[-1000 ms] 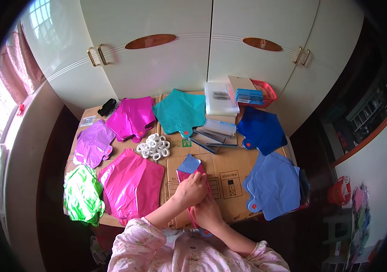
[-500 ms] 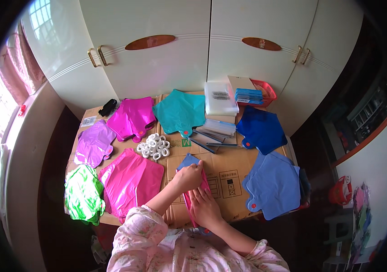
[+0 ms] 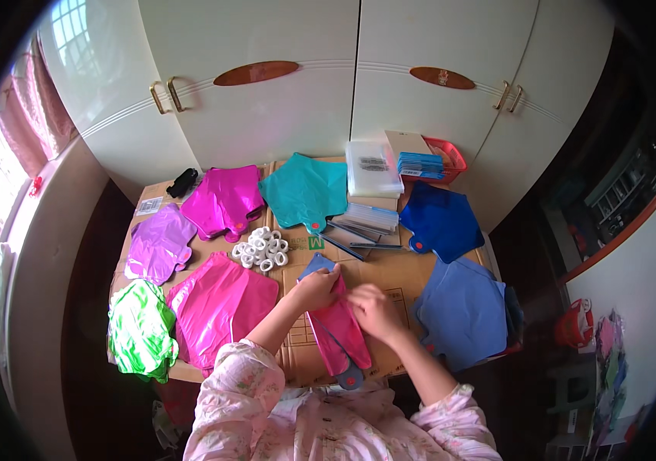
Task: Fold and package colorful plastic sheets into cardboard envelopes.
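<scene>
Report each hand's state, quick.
Left hand: closed, holding the folded pink sheet.
Right hand: curled by the sheet's edge; whether it grips cannot be told.

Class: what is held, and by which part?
A pink and blue sheet, near its far end, in the left hand; whether the right hand grips is unclear.

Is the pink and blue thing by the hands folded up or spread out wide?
Folded: the pink-and-blue piece makes a narrow strip at the left hand, much slimmer than the spread teal sheet.

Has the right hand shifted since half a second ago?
Yes: judged against the white rings, the right hand has moved rightward and farther forward.
</scene>
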`<action>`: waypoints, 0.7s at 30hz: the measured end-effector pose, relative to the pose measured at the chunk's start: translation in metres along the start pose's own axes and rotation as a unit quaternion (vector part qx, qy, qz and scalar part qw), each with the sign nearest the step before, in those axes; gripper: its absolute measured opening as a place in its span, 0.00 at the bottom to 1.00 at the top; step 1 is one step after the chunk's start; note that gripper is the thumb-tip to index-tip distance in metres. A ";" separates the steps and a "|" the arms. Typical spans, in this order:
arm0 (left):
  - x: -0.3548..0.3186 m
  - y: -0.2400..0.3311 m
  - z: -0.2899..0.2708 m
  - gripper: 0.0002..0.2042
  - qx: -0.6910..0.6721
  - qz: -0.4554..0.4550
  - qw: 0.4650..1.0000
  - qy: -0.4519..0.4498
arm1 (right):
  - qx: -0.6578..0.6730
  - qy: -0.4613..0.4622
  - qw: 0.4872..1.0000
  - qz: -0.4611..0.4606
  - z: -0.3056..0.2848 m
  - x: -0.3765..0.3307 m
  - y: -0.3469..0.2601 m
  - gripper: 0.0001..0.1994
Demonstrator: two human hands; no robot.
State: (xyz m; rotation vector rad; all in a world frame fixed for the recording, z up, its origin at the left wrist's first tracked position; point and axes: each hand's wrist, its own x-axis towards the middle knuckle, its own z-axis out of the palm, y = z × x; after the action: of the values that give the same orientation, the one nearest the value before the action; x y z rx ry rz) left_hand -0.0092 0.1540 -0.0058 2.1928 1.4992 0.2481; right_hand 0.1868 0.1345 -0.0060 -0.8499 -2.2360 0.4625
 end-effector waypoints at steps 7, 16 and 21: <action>0.001 0.003 0.000 0.37 -0.023 -0.026 0.999 -0.012 | -0.069 -0.030 0.997 -0.004 0.012 0.031 0.035 0.11; 0.000 -0.004 0.009 0.38 -0.022 -0.024 0.999 0.003 | -0.096 -0.142 0.985 0.020 -0.015 -0.005 0.017 0.19; -0.003 0.000 0.005 0.37 -0.016 -0.013 1.000 0.021 | -0.114 -0.181 0.977 0.022 -0.028 -0.026 0.002 0.25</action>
State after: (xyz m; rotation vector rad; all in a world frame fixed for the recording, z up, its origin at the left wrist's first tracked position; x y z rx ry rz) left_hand -0.0082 0.1499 -0.0102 2.1544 1.5345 0.3104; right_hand 0.2222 0.1207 0.0003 -0.9991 -2.6474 0.4129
